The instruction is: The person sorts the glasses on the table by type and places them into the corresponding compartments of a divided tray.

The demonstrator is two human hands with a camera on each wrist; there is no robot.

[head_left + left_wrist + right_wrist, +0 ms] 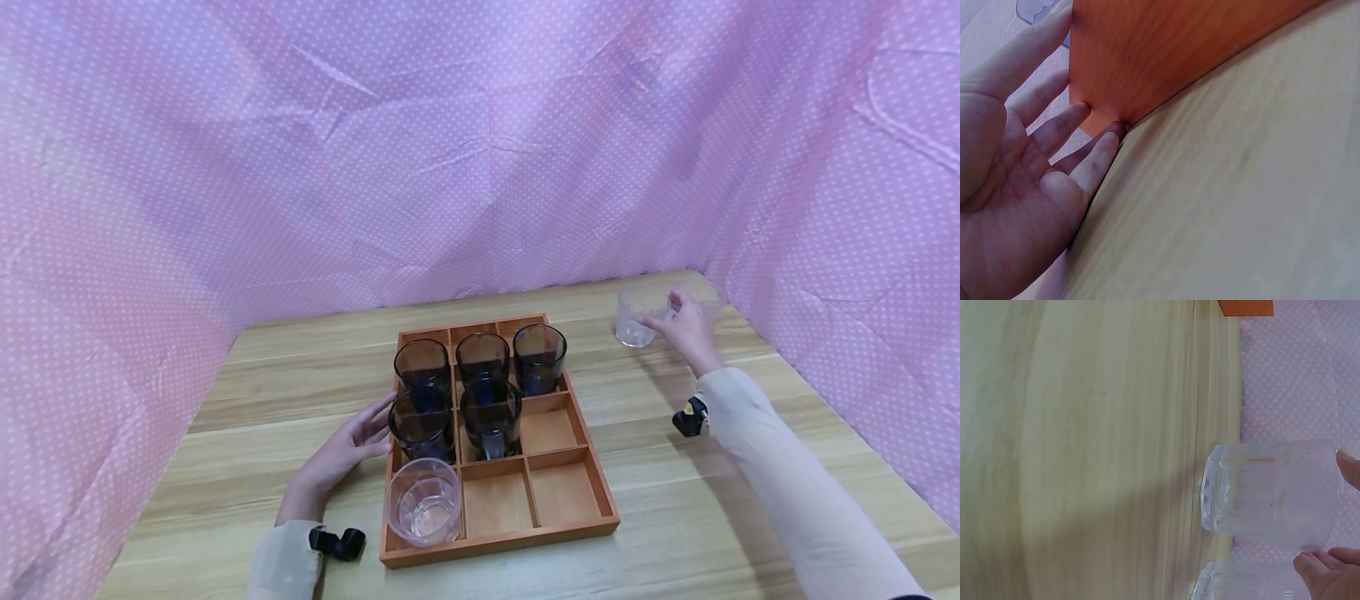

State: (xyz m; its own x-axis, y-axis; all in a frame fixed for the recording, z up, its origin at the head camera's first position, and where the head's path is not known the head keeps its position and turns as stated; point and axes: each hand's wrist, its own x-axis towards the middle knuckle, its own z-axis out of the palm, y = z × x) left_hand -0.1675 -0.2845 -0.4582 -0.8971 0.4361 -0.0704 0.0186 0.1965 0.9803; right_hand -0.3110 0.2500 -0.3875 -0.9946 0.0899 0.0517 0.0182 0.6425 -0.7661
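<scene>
My right hand (pixel 686 333) reaches to the far right of the table and pinches a clear glass (pixel 633 323) near its rim, thumb on one side and fingertips on the other. The glass is upright, and a second clear glass (pixel 1250 581) is right beside it in the right wrist view. With fingers extended, my left hand (pixel 348 450) touches the left side of a brown wooden divided tray (pixel 498 546). Several dark tinted glasses (pixel 422 367) stand in its far and middle compartments. Another clear glass (pixel 424 504) occupies the near left compartment.
The light wooden table (pixel 292 379) carries the tray at its middle. Pink dotted cloth (pixel 420 167) hangs around the back and both sides. The near middle and near right compartments (pixel 566 487) show bare wood.
</scene>
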